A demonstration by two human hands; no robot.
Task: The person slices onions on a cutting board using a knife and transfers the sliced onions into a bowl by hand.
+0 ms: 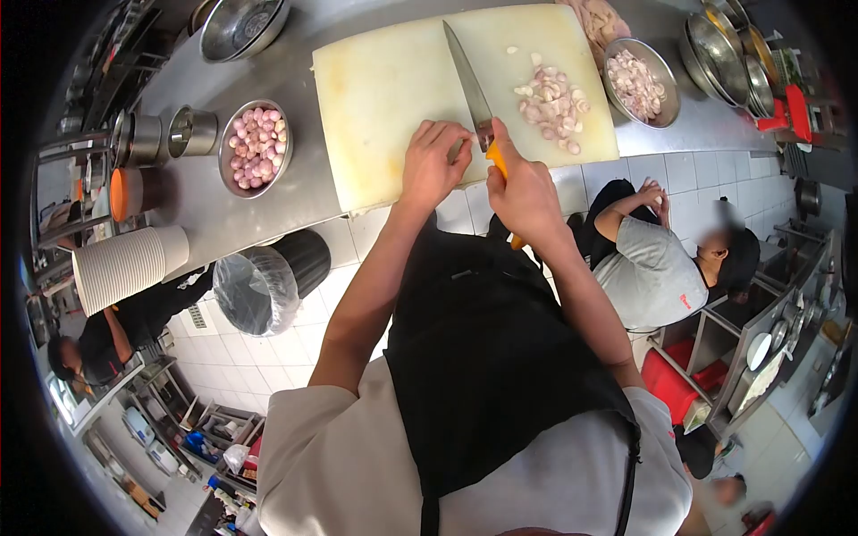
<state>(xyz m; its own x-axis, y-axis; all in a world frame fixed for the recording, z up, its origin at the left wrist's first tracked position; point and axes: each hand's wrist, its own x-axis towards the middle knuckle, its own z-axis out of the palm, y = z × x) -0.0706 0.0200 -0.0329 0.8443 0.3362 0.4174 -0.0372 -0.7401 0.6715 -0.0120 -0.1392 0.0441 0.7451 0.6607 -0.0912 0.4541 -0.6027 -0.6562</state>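
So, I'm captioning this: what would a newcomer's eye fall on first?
Probably the long knife, orange handle in the right hand, blade pointing away over the pale cutting board. Next, the sliced shallots on its right side, and the whole ones in a steel bowl to its left.

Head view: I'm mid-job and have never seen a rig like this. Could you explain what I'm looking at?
There is no machine here: these are a person's two bare hands. The single picture comes from a camera on that person's head, looking forward and down, so their black apron fills the lower middle.

The right hand grips a knife by its orange handle. The left hand is beside the blade's base, fingers bent; whether it pinches anything is unclear.

On the metal counter lies a pale cutting board with pinkish slices. A left bowl holds whole bulbs; a right bowl holds cut pieces.
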